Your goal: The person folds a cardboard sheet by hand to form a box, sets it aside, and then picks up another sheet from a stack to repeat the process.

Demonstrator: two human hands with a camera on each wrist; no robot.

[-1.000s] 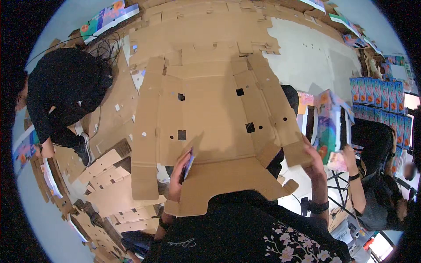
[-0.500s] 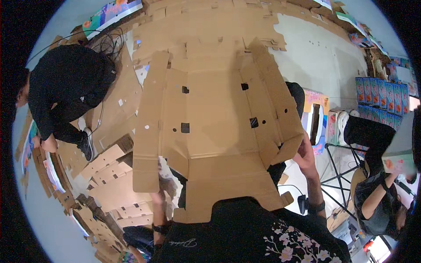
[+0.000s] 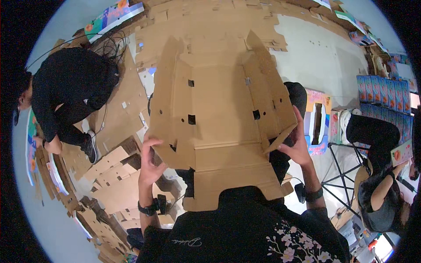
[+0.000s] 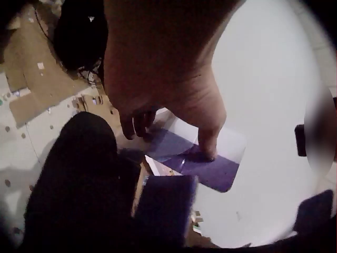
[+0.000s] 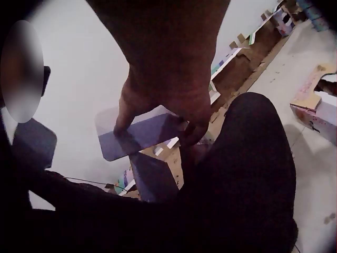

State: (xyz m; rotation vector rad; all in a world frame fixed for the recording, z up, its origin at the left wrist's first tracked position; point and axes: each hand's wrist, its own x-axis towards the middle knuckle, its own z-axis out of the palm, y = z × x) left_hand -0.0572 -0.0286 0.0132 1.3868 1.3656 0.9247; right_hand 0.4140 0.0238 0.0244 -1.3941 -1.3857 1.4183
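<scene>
A partly folded cardboard box (image 3: pixel 219 101), brown inside with square cut-outs, lies across the person's lap in the head view. Its side walls stand raised, while the near end panel (image 3: pixel 237 171) slopes down toward the shirt. My left hand (image 3: pixel 150 164) pinches the small flap at the near left corner. At the near right corner, my right hand (image 3: pixel 301 147) grips the other folded flap. From below, the left wrist view shows the left thumb on a purple and white printed flap (image 4: pixel 224 174). A similar printed flap (image 5: pixel 142 132) is between the right hand's fingers and thumb in the right wrist view.
Flattened cardboard (image 3: pixel 114 175) is piled at the left, near a bending person (image 3: pixel 74 83). On the right are a printed carton (image 3: pixel 315 122), a black-legged stool (image 3: pixel 340 171), rows of blue boxes (image 3: pixel 381 87) and another person (image 3: pixel 377 193) holding a printed piece.
The left hand left the box's near end, passed low at the left and now holds the near left flap. The left wall has risen and folded inward. The right hand stays at its corner.
</scene>
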